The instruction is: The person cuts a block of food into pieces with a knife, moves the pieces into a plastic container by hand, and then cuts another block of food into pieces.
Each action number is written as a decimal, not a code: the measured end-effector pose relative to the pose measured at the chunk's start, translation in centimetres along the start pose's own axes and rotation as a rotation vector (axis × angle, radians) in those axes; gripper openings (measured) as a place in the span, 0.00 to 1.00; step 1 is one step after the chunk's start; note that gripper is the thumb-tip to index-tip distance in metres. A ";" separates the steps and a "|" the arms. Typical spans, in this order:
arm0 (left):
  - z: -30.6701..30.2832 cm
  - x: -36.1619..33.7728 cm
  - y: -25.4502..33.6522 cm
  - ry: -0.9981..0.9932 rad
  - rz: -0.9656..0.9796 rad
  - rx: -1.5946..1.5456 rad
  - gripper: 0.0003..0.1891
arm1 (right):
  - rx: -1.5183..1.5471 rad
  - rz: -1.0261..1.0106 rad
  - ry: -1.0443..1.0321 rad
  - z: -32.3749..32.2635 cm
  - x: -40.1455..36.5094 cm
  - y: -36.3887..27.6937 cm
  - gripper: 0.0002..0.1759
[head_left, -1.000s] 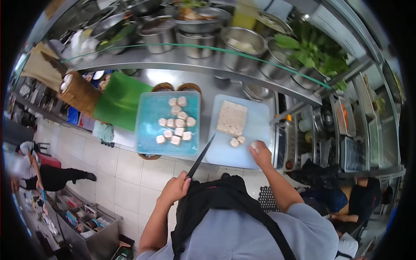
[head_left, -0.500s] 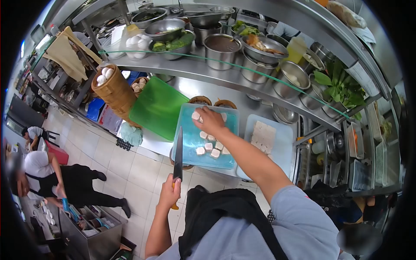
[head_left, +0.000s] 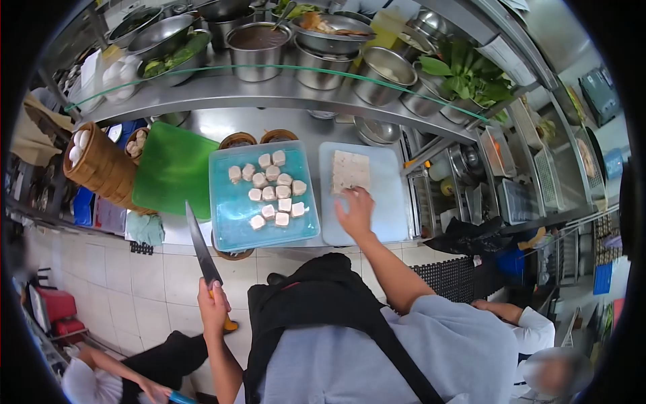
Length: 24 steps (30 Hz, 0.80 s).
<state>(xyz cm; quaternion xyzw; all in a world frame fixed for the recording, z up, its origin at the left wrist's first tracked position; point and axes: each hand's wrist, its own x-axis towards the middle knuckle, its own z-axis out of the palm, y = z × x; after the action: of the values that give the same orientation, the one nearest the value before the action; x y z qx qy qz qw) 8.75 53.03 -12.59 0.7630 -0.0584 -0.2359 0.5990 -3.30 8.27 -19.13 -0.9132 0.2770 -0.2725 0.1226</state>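
My left hand (head_left: 214, 304) is wrapped round the yellow handle of a long knife (head_left: 200, 246), whose blade points up and away, its tip near the lower edge of the green board (head_left: 168, 168). On a white cutting board (head_left: 387, 225) lies a pale speckled slab of food (head_left: 350, 168). My right hand (head_left: 357, 214) reaches to the slab's near edge, fingertips right at it and thumb spread to the left. Between the boards sits a translucent teal tray (head_left: 232, 232), with several pale cubes (head_left: 272, 174) of similar food loosely spaced on it.
Bamboo steamers (head_left: 104, 172) are stacked at the left with eggs on top. Metal pots (head_left: 259, 54) and bowls fill the overhead shelf (head_left: 222, 101), along with leafy greens (head_left: 464, 74). One person (head_left: 101, 377) is at lower left, another (head_left: 535, 330) at lower right.
My right hand has moved from the cubes on the teal tray rightward to the slab on the white board. The knife stays in my left hand. The view has shifted right.
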 end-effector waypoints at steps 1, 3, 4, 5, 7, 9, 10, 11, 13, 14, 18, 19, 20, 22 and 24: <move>-0.1 0.6 0.3 -0.016 0.026 0.046 0.09 | -0.077 0.088 -0.050 -0.8 -1.1 2.3 0.26; 0.2 1.9 1.3 -0.057 0.068 0.079 0.09 | -0.097 0.088 -0.121 -1.6 -2.0 4.7 0.28; 0.5 2.5 1.8 -0.090 0.104 0.105 0.09 | -0.116 0.077 -0.200 -1.9 -2.3 5.7 0.29; 0.7 3.0 2.3 -0.091 0.109 0.109 0.09 | -0.085 0.006 -0.241 -1.8 -2.4 6.8 0.30; 1.3 4.2 3.0 -0.138 0.106 0.140 0.08 | -0.110 0.016 -0.284 -1.4 -2.4 8.2 0.30; 1.6 5.0 2.9 -0.141 0.115 0.151 0.07 | -0.132 0.023 -0.332 -2.0 -2.3 8.5 0.29; 1.6 5.2 2.9 -0.144 0.115 0.156 0.07 | -0.166 0.043 -0.388 -2.7 -2.7 8.3 0.29; 1.8 5.2 3.0 -0.140 0.086 0.119 0.06 | -0.198 0.055 -0.446 -3.1 -2.7 7.9 0.29; 1.8 5.4 1.7 -0.135 0.097 0.121 0.07 | -0.201 0.033 -0.409 -2.3 -3.9 9.1 0.28; 1.9 5.3 1.6 -0.121 0.096 0.137 0.07 | -0.218 0.028 -0.371 -1.6 -4.3 9.5 0.28; 1.4 4.0 1.8 -0.093 0.061 0.116 0.08 | -0.095 0.224 -0.408 -2.6 -3.1 5.6 0.27; 1.1 4.0 1.5 -0.073 0.057 0.115 0.08 | -0.032 0.183 -0.283 -2.4 -2.3 3.9 0.26; 0.8 4.0 1.1 -0.059 0.064 0.086 0.09 | 0.032 0.146 -0.157 -2.7 -1.4 1.7 0.26; 0.4 3.8 0.7 -0.042 0.067 0.067 0.09 | 0.206 -0.110 -0.123 -4.1 2.3 -5.8 0.25; 0.4 3.8 0.9 0.051 0.056 -0.033 0.09 | 0.259 -0.336 -0.114 -3.2 4.9 -12.6 0.25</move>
<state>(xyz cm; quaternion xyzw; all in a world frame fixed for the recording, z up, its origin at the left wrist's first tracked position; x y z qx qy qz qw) 12.12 51.04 -12.96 0.7570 -0.0605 -0.2002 0.6190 3.84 15.45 -9.63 -0.9371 0.0761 -0.2704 0.2073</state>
